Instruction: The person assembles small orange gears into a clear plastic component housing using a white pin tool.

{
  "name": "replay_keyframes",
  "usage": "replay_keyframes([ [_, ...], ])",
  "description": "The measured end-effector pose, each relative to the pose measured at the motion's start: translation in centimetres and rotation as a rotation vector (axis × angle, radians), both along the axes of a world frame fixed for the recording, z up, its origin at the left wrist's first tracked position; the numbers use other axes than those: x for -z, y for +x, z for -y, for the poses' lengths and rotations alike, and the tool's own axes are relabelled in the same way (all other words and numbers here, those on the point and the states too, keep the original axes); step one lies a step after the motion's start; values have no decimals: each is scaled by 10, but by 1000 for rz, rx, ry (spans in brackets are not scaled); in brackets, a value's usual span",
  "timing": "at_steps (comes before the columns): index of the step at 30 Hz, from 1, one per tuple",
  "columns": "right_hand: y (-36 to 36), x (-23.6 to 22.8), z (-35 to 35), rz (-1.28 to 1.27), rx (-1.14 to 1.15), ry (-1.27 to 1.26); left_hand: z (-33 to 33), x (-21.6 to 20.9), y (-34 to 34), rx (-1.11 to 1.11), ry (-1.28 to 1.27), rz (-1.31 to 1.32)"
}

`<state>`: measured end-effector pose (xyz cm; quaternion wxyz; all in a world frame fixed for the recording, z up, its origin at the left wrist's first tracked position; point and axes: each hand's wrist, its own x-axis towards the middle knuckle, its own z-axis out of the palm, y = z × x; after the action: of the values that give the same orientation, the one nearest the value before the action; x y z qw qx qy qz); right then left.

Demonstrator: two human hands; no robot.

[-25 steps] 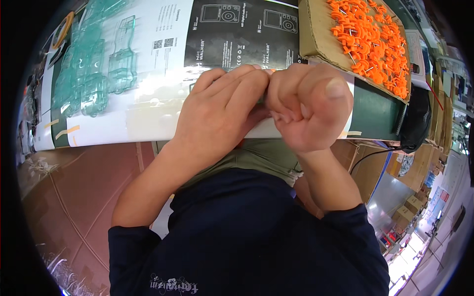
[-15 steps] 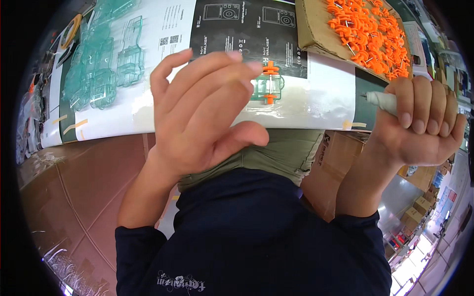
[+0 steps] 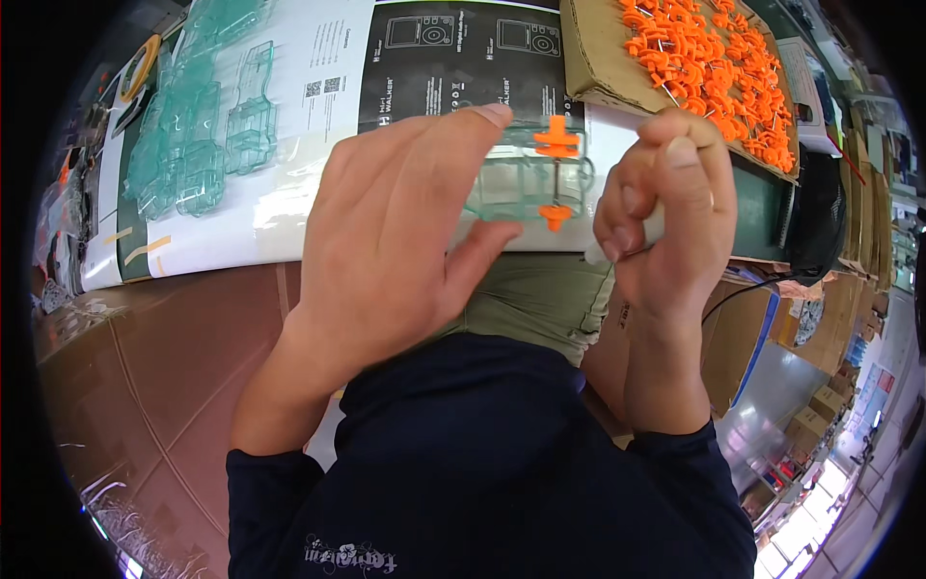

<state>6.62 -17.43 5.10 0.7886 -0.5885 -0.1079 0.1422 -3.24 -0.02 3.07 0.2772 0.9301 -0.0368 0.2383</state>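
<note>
My left hand grips a clear green plastic body by its left end, fingers over the far side and thumb at the near side. Across the body's right end runs a thin metal rod with an orange piece at its far end and a smaller orange piece at its near end. My right hand is closed around a white, wrapped-looking handle, just right of the body. The thin metal tip seen on this tool earlier is not distinguishable now.
More clear green plastic bodies lie at the table's left. A cardboard box full of orange pieces on metal rods stands at the far right. A tape roll sits at far left. Printed sheets cover the tabletop.
My right hand has swung left with the white-handled tool, from the table's right edge to beside the plastic body. My left hand has closed on the body, which now appears larger and farther right.
</note>
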Motion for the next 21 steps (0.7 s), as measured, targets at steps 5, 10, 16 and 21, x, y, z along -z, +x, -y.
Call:
replay_keyframes([
  [5,-7,0,3,28,-39,-49,4,-20,-4,43,-27,68],
  [10,-8,2,9,129,-128,-72,2,-22,-6,95,-76,144],
  [16,-8,-2,10,171,-144,-32,-4,-21,-6,166,-130,195],
  [21,-9,-4,8,232,-168,3,1,-23,-9,197,-405,30],
])
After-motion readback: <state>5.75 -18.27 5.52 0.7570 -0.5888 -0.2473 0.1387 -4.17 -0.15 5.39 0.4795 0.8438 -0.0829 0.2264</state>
